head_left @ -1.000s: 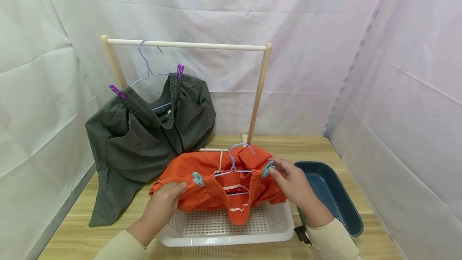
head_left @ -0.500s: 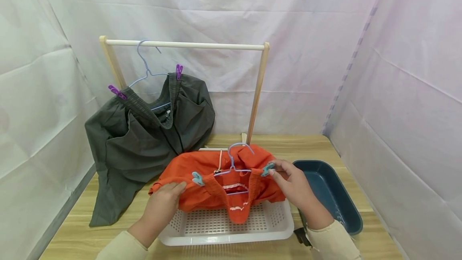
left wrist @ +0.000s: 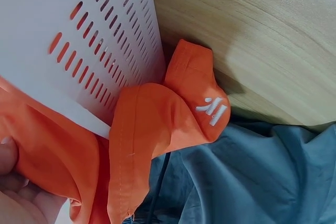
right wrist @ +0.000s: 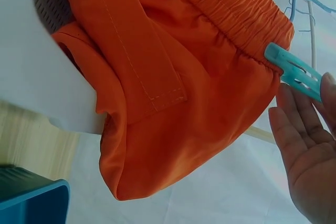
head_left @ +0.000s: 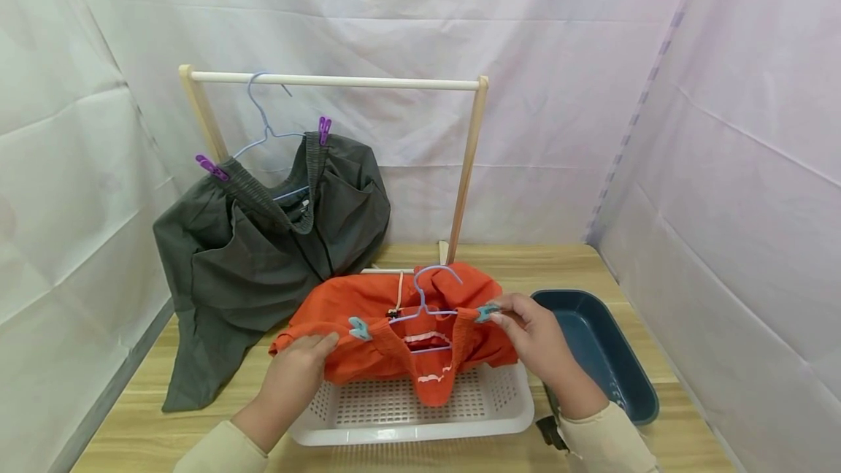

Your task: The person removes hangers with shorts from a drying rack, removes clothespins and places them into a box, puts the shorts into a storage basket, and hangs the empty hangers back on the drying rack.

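In the head view, orange shorts [head_left: 348, 298] lie over the white basket [head_left: 420, 435], with a blue wire hanger [head_left: 442, 312] at their waistband. Teal clothespins sit at both ends of the waistband: the left clothespin [head_left: 359, 328] stands free of my fingers. My right hand [head_left: 540, 341] pinches the right clothespin [right wrist: 295, 69] between thumb and fingers; in the right wrist view its tip is clipped onto the gathered waistband. At the left side, my left hand [head_left: 296, 374] grips the orange cloth, its thumb showing at the corner of the left wrist view.
Dark grey pants [head_left: 263, 268] hang by purple clothespins [head_left: 325, 131] from another blue hanger on the wooden rack [head_left: 368, 82]. A dark blue tray [head_left: 607, 345] stands right of the basket. White cloth walls [head_left: 539, 130] enclose the wooden table [head_left: 525, 261].
The right clothespin has tilted to lie flatter in my right hand, and the hanger's hook has dipped slightly. My left hand has stayed nearly in place. The head view has shifted slightly.
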Available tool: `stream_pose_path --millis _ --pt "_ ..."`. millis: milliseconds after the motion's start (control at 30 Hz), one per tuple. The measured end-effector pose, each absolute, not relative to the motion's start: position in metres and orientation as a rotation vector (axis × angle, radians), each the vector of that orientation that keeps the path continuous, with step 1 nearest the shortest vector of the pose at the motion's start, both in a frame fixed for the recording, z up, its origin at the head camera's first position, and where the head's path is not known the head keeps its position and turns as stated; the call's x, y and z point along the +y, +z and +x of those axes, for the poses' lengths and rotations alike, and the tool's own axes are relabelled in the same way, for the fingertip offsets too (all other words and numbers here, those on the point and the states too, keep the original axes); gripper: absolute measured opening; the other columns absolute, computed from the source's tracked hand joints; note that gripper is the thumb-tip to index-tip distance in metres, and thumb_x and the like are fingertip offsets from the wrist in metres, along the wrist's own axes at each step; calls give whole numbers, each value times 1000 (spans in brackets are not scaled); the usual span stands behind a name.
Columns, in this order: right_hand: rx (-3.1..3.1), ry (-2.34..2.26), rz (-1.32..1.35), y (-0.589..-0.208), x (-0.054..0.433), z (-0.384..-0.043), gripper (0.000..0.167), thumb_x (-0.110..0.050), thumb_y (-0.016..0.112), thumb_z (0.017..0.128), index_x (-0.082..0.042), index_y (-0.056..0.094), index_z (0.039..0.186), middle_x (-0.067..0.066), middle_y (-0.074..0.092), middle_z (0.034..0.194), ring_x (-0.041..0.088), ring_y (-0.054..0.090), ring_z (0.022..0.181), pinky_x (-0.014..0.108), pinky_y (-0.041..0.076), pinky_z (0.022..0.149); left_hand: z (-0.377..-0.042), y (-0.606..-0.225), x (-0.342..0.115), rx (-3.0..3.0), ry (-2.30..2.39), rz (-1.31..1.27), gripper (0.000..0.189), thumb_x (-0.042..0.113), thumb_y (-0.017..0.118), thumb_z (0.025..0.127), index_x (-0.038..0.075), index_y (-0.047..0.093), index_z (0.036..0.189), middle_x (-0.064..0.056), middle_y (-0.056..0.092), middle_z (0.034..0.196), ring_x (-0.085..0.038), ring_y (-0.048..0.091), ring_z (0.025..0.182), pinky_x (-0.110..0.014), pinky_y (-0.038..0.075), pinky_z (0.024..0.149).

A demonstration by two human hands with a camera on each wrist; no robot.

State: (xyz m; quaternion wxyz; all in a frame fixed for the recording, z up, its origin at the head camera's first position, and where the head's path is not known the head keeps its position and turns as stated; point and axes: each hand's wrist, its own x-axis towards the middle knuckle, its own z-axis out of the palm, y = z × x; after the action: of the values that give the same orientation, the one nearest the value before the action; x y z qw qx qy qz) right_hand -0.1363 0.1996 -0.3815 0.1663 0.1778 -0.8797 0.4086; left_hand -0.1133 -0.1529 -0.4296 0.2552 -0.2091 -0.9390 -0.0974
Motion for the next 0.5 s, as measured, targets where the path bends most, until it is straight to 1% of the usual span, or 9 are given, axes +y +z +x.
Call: stream_pose_path --millis 200,500 --pt "-2410 1058 563 -384 198 -138 20 5 72 78 -10 69 92 0 69 95 13 63 87 24 54 68 -112 -431 -153 -2539 -258 -572 35 -10 79 69 5 71 100 -6 69 80 -21 63 67 -32 57 60" --pt "-2359 997 616 -387 197 -136 27 9 74 75 -11 70 92 -5 68 95 15 65 88 23 55 72 -113 -430 -151 -2544 -243 -573 36 -10 78 68 6 71 99 -6 69 82 -21 63 68 -32 57 61"
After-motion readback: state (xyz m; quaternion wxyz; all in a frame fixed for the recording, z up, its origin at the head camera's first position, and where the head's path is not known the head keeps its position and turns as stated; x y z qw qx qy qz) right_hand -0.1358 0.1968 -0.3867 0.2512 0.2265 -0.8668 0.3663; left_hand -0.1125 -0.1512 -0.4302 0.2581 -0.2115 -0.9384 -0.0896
